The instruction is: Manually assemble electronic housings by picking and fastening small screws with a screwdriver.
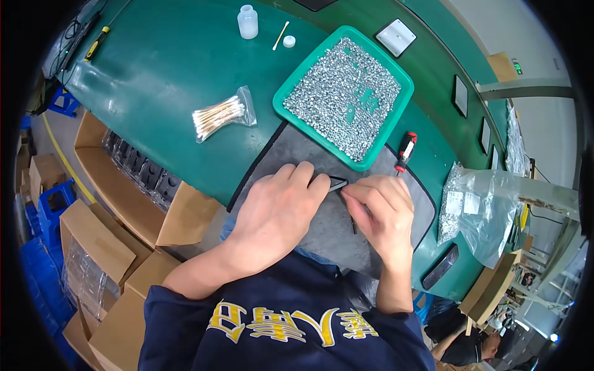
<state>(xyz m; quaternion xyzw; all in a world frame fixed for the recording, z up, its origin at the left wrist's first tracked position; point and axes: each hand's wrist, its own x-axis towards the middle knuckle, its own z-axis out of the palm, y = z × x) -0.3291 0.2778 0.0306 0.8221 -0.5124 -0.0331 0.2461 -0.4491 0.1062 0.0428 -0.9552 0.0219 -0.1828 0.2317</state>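
Observation:
My left hand (276,207) lies over a grey mat (312,151) and pins down a small black flat part (338,182) whose corner shows past my fingertips. My right hand (382,213) is pinched closed right beside that part, touching its edge, and a thin dark tool (353,226) sticks out below its fingers. Just beyond the mat stands a green tray (286,106) filled with several small silvery screws. A red-and-black screwdriver (405,152) lies to the right of the tray.
A bag of cotton swabs (221,115), a white bottle (247,21), its cap and a loose swab lie on the green table (161,62). Clear bags (479,207) sit at right, a black part (439,267) near the edge. Cardboard boxes (117,204) stand at left.

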